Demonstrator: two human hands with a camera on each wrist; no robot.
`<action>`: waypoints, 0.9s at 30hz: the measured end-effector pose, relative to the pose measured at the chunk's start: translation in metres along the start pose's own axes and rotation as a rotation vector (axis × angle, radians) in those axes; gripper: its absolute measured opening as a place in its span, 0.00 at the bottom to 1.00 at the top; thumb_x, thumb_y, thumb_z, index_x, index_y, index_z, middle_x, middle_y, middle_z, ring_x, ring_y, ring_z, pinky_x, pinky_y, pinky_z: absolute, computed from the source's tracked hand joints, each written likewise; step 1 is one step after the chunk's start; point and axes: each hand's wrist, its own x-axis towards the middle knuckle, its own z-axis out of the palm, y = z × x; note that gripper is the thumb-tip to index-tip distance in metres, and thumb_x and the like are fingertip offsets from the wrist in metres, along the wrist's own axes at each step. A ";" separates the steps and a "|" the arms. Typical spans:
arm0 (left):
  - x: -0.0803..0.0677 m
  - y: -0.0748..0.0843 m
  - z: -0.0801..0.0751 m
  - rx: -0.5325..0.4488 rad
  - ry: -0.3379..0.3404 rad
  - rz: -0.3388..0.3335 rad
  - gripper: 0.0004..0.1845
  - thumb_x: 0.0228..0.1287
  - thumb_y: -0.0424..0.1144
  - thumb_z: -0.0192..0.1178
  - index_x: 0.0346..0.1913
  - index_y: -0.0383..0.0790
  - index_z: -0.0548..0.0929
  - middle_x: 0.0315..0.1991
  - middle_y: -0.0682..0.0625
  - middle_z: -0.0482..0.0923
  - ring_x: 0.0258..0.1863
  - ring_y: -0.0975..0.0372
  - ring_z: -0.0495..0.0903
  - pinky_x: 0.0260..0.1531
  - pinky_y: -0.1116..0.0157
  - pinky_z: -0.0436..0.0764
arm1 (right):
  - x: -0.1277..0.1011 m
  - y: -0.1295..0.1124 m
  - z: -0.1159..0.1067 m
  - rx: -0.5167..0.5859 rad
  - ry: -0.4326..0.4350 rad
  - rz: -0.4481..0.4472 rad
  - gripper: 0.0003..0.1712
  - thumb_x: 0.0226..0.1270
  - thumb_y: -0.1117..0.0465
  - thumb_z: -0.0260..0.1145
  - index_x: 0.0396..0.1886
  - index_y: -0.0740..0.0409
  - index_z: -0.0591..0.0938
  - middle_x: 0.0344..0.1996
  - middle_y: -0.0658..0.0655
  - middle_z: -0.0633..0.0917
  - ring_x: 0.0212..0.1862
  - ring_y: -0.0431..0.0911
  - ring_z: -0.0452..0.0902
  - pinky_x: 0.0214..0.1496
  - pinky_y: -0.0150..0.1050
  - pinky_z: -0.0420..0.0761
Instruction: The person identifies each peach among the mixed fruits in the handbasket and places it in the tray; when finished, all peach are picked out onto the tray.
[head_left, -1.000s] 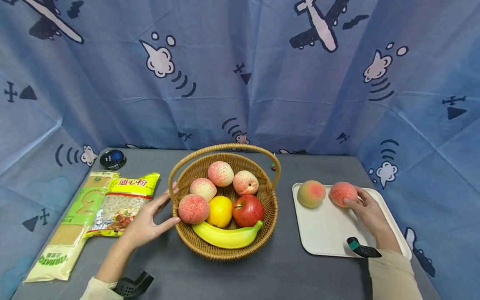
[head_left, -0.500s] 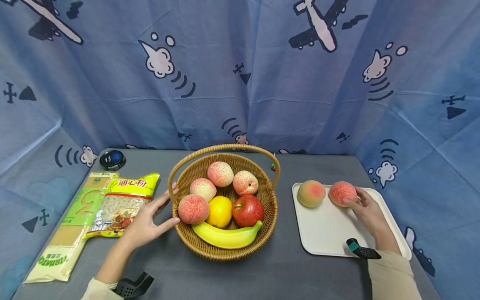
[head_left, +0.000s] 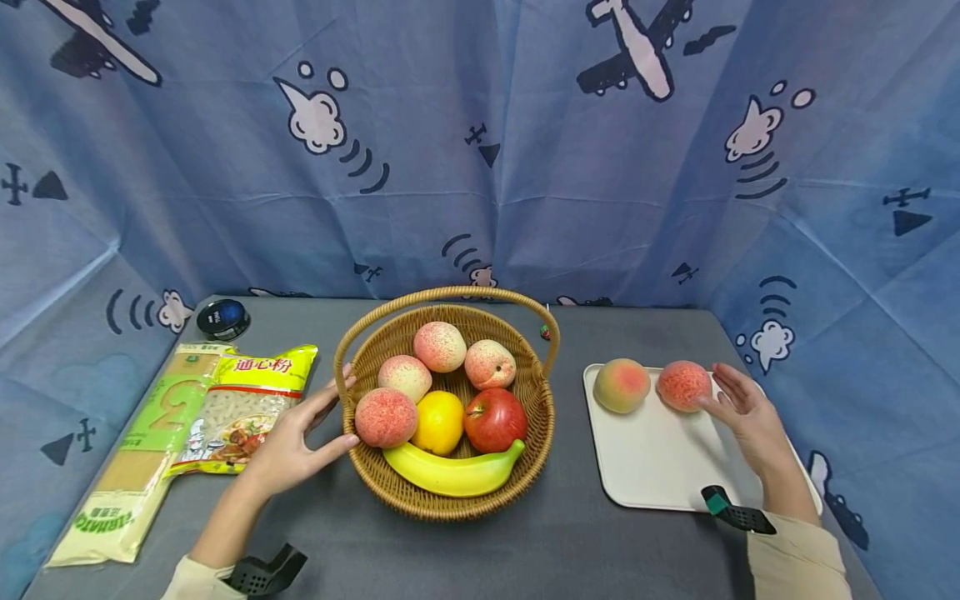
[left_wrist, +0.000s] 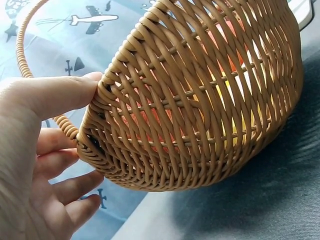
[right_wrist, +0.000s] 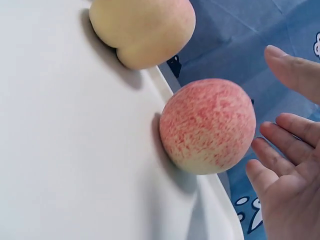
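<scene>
Since half a second ago, the right hand has drawn back off the reddish peach, its thumb swung wider. The peach itself sits in the same place, on the far part of the white tray, just beside a yellower peach with a small gap between them. From the right wrist, I see those fingers fairly straight, the thumb spread well away, pinching nothing; the nearest fingertips are just beside the fruit, seemingly not touching it.

Over by the wicker basket, the left hand hasn't shifted. Its thumb touches the rim and its other fingers reach past the foot of the handle, spread loosely rather than clamped, so it seems to be steadying the basket.

I'd judge the setting down of that second peach finished: it rests there without help. The right hand isn't clear of the tray yet. As for what is left, the basket holds four speckled peaches, a yellow fruit, a red apple and a banana. So two pieces lie out and seven lie in.
</scene>
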 end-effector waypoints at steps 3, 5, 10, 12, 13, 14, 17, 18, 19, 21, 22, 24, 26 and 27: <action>0.000 0.000 0.000 -0.006 -0.001 0.001 0.36 0.55 0.32 0.68 0.68 0.35 0.67 0.70 0.40 0.62 0.66 0.74 0.59 0.59 0.81 0.65 | -0.011 -0.017 0.003 0.024 -0.012 -0.043 0.44 0.66 0.61 0.63 0.76 0.53 0.50 0.74 0.51 0.56 0.69 0.31 0.54 0.66 0.16 0.59; -0.001 0.001 0.000 -0.009 -0.004 0.002 0.36 0.55 0.32 0.67 0.68 0.36 0.67 0.70 0.41 0.62 0.67 0.74 0.59 0.59 0.81 0.65 | -0.020 -0.034 0.008 0.041 -0.031 -0.070 0.44 0.67 0.65 0.62 0.75 0.58 0.49 0.75 0.56 0.55 0.69 0.33 0.56 0.65 0.17 0.62; -0.001 0.001 0.000 -0.009 -0.006 -0.001 0.36 0.55 0.32 0.67 0.68 0.35 0.67 0.71 0.42 0.60 0.66 0.75 0.59 0.59 0.81 0.65 | -0.034 -0.058 0.017 0.116 -0.069 -0.200 0.42 0.63 0.72 0.62 0.74 0.60 0.54 0.70 0.51 0.64 0.62 0.26 0.63 0.59 0.14 0.66; -0.001 0.001 -0.001 -0.006 -0.007 -0.006 0.36 0.55 0.33 0.67 0.68 0.35 0.67 0.71 0.42 0.60 0.66 0.75 0.59 0.59 0.81 0.65 | -0.039 -0.070 0.021 0.146 -0.084 -0.248 0.41 0.61 0.75 0.62 0.73 0.63 0.56 0.68 0.49 0.67 0.62 0.27 0.64 0.59 0.14 0.66; -0.001 0.002 -0.001 -0.006 -0.008 -0.008 0.36 0.55 0.33 0.67 0.68 0.35 0.67 0.71 0.42 0.60 0.66 0.75 0.59 0.59 0.82 0.65 | -0.041 -0.076 0.023 0.142 -0.089 -0.269 0.41 0.61 0.76 0.62 0.72 0.63 0.57 0.67 0.48 0.68 0.62 0.27 0.64 0.59 0.14 0.66; -0.001 0.002 -0.001 -0.005 -0.008 -0.009 0.36 0.55 0.33 0.67 0.68 0.35 0.67 0.71 0.42 0.60 0.66 0.75 0.59 0.59 0.82 0.65 | -0.042 -0.082 0.025 0.136 -0.095 -0.290 0.40 0.60 0.77 0.62 0.72 0.64 0.58 0.66 0.47 0.68 0.63 0.28 0.64 0.60 0.15 0.66; -0.001 0.002 -0.001 -0.003 -0.012 -0.013 0.36 0.56 0.33 0.67 0.68 0.35 0.67 0.71 0.42 0.59 0.66 0.75 0.59 0.59 0.82 0.65 | -0.046 -0.101 0.030 0.153 -0.122 -0.348 0.39 0.58 0.81 0.61 0.70 0.67 0.61 0.65 0.49 0.70 0.63 0.31 0.66 0.61 0.16 0.66; -0.001 0.002 -0.001 -0.003 -0.013 -0.015 0.36 0.56 0.33 0.67 0.68 0.36 0.67 0.72 0.42 0.59 0.66 0.75 0.59 0.59 0.82 0.65 | -0.047 -0.107 0.032 0.140 -0.131 -0.365 0.39 0.57 0.81 0.61 0.69 0.67 0.61 0.65 0.49 0.71 0.64 0.31 0.66 0.61 0.16 0.66; -0.001 0.002 -0.001 -0.002 -0.014 -0.016 0.36 0.56 0.33 0.67 0.68 0.36 0.66 0.71 0.42 0.59 0.66 0.75 0.59 0.59 0.82 0.65 | -0.048 -0.113 0.034 0.132 -0.145 -0.383 0.39 0.57 0.81 0.61 0.69 0.68 0.62 0.65 0.49 0.71 0.64 0.31 0.66 0.61 0.17 0.66; -0.001 0.002 -0.001 0.000 -0.015 -0.018 0.36 0.56 0.34 0.67 0.68 0.36 0.66 0.72 0.42 0.59 0.66 0.75 0.58 0.59 0.82 0.65 | -0.051 -0.124 0.038 0.134 -0.179 -0.427 0.38 0.56 0.83 0.60 0.68 0.70 0.62 0.65 0.50 0.71 0.65 0.33 0.66 0.63 0.18 0.65; -0.001 0.001 -0.001 -0.001 -0.015 -0.018 0.36 0.56 0.34 0.67 0.68 0.36 0.66 0.72 0.42 0.59 0.66 0.75 0.58 0.59 0.81 0.65 | -0.052 -0.129 0.041 0.142 -0.204 -0.453 0.38 0.56 0.84 0.60 0.68 0.71 0.62 0.65 0.51 0.71 0.65 0.34 0.66 0.63 0.18 0.65; -0.001 0.001 0.000 0.000 -0.015 -0.016 0.36 0.56 0.34 0.67 0.68 0.36 0.66 0.72 0.42 0.59 0.66 0.75 0.58 0.59 0.81 0.65 | -0.054 -0.139 0.046 0.171 -0.260 -0.507 0.39 0.54 0.85 0.59 0.67 0.74 0.61 0.66 0.54 0.71 0.66 0.36 0.66 0.65 0.21 0.66; -0.001 0.001 0.000 0.004 -0.014 -0.016 0.36 0.56 0.34 0.67 0.68 0.35 0.66 0.71 0.42 0.60 0.66 0.76 0.58 0.59 0.81 0.65 | -0.056 -0.148 0.051 0.195 -0.315 -0.551 0.39 0.53 0.86 0.59 0.67 0.75 0.60 0.66 0.56 0.71 0.66 0.38 0.66 0.65 0.22 0.67; -0.001 0.000 0.000 0.006 -0.013 -0.018 0.36 0.56 0.34 0.67 0.68 0.35 0.66 0.71 0.41 0.60 0.66 0.76 0.58 0.59 0.81 0.65 | -0.057 -0.152 0.054 0.193 -0.338 -0.566 0.39 0.53 0.86 0.59 0.67 0.75 0.60 0.66 0.56 0.71 0.67 0.38 0.66 0.65 0.23 0.67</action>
